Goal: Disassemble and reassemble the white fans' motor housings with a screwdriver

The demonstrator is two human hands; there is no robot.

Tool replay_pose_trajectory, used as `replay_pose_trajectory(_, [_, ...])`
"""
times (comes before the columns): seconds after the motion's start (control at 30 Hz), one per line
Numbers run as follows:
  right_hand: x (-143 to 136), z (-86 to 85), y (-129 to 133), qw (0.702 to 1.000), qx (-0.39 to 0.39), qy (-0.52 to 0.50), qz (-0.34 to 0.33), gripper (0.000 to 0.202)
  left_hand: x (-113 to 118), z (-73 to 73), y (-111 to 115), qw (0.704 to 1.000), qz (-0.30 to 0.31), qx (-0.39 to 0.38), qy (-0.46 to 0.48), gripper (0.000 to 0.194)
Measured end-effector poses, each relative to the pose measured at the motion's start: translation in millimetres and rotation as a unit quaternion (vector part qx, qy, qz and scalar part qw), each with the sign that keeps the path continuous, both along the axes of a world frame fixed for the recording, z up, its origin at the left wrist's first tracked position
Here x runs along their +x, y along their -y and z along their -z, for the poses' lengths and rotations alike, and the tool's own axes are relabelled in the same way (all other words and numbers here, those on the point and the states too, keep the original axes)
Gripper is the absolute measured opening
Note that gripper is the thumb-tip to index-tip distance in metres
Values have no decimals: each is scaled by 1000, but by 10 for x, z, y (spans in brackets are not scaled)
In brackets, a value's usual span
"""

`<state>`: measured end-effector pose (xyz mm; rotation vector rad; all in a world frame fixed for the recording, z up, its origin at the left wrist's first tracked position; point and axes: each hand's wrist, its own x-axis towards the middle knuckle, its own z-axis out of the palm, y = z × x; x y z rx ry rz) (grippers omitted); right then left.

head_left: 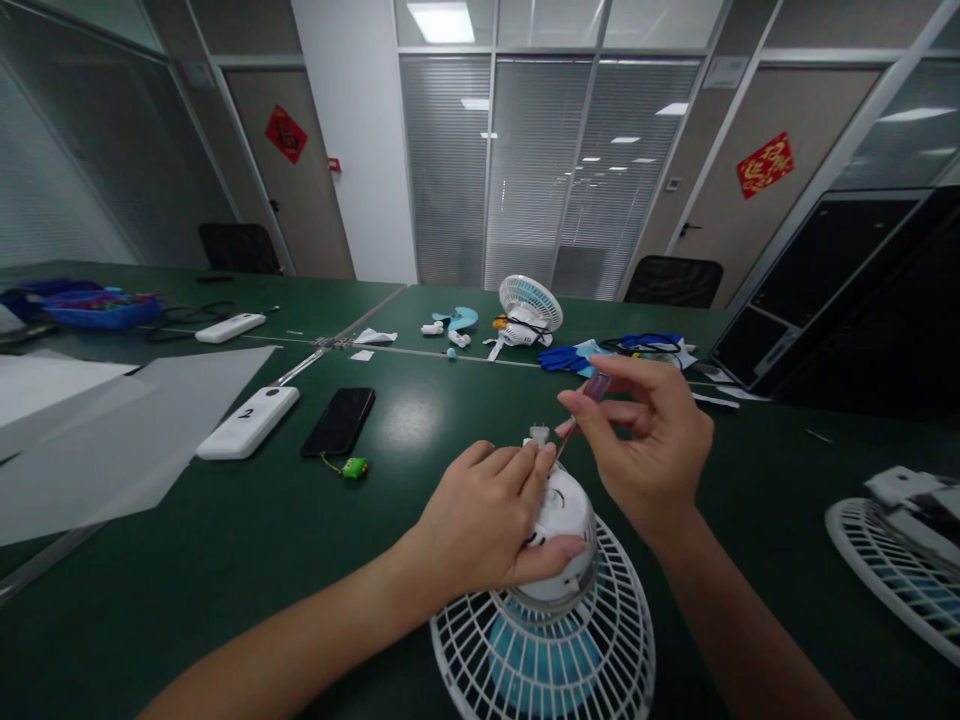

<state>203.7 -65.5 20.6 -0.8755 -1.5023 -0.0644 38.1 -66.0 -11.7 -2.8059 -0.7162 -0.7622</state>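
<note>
A white fan [559,510] with light-blue blades lies face down on the green table, its round motor housing on top of the grille. My left hand [487,515] wraps over the housing, fingers on its far side and thumb across the near side. In my right hand [645,435] a screwdriver [597,386] with a clear purplish handle is pinched between thumb and fingers. Its thin shaft slants down toward the far side of the housing, beside my left fingertips. The tip is hidden there. A white plug [539,434] shows just beyond my left fingers.
On the green table [420,440], a black phone [339,421] with a green charm and a white power strip [250,423] lie left. Another fan [529,305], blue gloves [564,358] and loose parts are farther back. A fan grille [900,560] sits right; paper sheets [150,430] cover the left.
</note>
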Motion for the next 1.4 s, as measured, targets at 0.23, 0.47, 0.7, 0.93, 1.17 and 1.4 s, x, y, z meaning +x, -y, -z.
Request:
replay_pose_trajectory(0.23, [5, -27, -154, 985, -52, -164, -29, 28, 3, -17, 19, 999, -8, 20, -38, 77])
replay_pose_trajectory(0.47, [106, -87, -263, 933, -82, -343, -69, 47, -4, -34, 16, 998, 16, 60, -8, 71])
replay_pose_trajectory(0.7, [586, -23, -400, 899, -387, -166, -122, 48, -6, -13, -1, 997, 27, 65, 22, 71])
replay_pose_trajectory(0.93, [799, 179, -442, 720, -584, 361, 101, 29, -9, 2, 1, 998, 31, 44, 38, 72])
replay_pose_trajectory(1.17, [458, 479, -571, 632, -620, 456, 86, 25, -18, -2, 0, 999, 26, 23, 23, 72])
replay_pose_trajectory(1.4, [425, 577, -620, 601, -618, 497, 96, 31, -15, 9, 0, 999, 23, 21, 18, 71])
